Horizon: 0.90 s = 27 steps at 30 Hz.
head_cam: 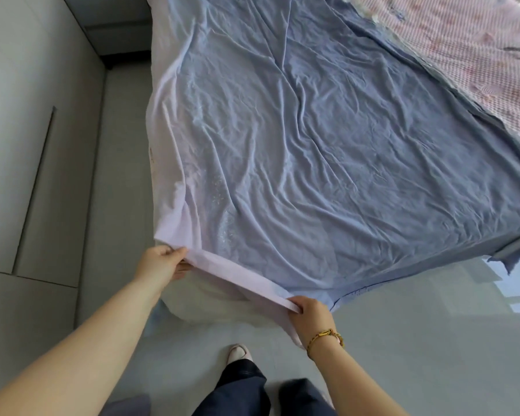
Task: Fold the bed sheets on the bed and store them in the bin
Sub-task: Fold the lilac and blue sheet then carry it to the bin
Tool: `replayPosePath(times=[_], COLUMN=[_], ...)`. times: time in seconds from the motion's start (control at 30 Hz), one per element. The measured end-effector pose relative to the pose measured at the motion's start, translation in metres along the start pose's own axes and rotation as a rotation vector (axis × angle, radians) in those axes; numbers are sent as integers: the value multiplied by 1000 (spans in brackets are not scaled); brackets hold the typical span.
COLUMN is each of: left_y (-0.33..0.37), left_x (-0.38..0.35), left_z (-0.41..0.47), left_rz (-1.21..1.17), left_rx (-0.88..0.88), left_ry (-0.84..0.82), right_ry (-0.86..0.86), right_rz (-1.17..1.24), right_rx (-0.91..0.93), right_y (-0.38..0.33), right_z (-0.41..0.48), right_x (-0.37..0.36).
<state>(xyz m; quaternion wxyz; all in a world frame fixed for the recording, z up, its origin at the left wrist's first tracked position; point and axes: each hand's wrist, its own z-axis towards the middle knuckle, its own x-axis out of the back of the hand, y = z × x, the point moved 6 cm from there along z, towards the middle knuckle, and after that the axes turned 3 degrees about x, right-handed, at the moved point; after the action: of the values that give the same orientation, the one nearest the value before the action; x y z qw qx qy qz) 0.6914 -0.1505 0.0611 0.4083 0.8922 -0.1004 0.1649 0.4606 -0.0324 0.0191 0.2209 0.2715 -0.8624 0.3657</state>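
A thin pale lilac sheet (282, 139) lies spread and wrinkled over the bed, with a blue sheet (427, 163) showing through and beyond it on the right. My left hand (162, 265) pinches the lilac sheet's near hem at the bed's left corner. My right hand (311, 313), with a gold bracelet on the wrist, grips the same hem further right. The hem is pulled taut between both hands. No bin is in view.
A pink patterned mattress cover (469, 49) shows at the top right. The grey floor (403, 340) runs along the bed's near side and left. White cupboard doors (18, 145) stand at the left. My feet and dark trousers (243, 379) are below.
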Motion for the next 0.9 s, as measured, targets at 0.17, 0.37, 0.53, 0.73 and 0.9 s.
replayPosePath(times=[0.17, 0.37, 0.53, 0.73, 0.9], left_y=[4, -7, 2, 5, 22], left_x=[-60, -121, -97, -48, -59], left_z=[-79, -133, -136, -142, -172], left_rz=[766, 864, 711, 519, 528], left_rx=[-974, -1018, -739, -609, -789], left_ry=[-53, -278, -247, -101, -93], right_ry=[-65, -44, -9, 172, 215], right_rz=[-363, -483, -451, -14, 90], right_rx=[224, 380, 318, 347, 573], right_y=[-16, -17, 14, 28, -25], right_z=[-34, -65, -80, -87, -102], right_x=[27, 32, 46, 79, 107])
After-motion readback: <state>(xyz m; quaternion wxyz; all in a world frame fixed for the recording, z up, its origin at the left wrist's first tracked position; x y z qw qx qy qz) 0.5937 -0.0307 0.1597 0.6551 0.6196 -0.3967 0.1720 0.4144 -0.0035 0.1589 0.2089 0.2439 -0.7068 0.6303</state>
